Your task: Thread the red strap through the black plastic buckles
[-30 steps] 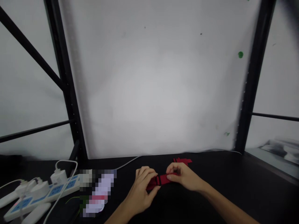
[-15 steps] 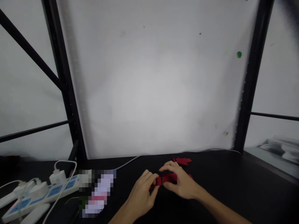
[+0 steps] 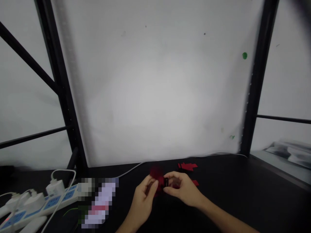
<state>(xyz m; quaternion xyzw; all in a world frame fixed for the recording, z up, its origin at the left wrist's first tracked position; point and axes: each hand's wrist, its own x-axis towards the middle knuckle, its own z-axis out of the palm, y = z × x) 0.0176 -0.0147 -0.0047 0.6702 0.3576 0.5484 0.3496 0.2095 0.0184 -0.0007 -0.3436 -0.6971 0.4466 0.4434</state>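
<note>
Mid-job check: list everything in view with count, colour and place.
Strap: one, red, lower centre, part-blurred
Buckle: one, black, lower centre
Table: one, black, lower foreground
Strap bundle: one, red and black, farther back
Power strip: one, white and blue, lower left
Plugs: at least three, white, lower left
Cables: several, whitish, left and rear
Pixelated patch: one, mostly lilac, lower left
Panel: one, white, behind the table
Posts and bars: several, black, both sides
Spot: one, green, panel's right
Crumpled pile: one, grey-white, far right
Left hand: one, bare, holding the strap
Right hand: one, bare, holding the buckle
</note>
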